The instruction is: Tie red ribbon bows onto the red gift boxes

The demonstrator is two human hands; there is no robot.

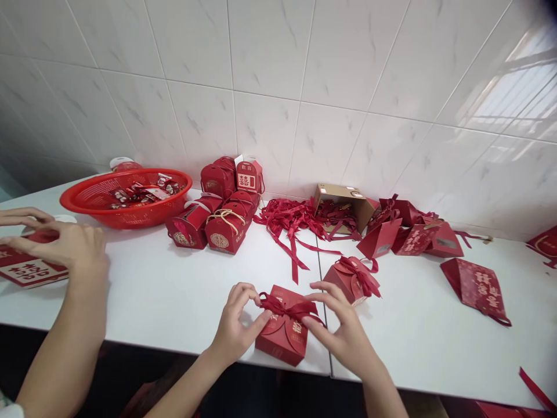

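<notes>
A small red gift box (281, 342) with gold lettering sits near the front edge of the white table, tied across its top with a dark red ribbon bow (285, 307). At the bow's left loop, my left hand (235, 325) is closed, thumb and fingertips on the ribbon. My right hand (343, 328) grips the bow's right loop, its thumb against the box top. Just behind my right hand stands another red box with a bow (354, 278).
A co-worker's hands (73, 241) handle a red box (32, 267) at left. Behind are a red basket (126, 217) of wrapped sweets, handled boxes (228, 232), loose ribbons (291, 217) and an open cardboard box (348, 197). More red boxes (413, 238) lie to the right.
</notes>
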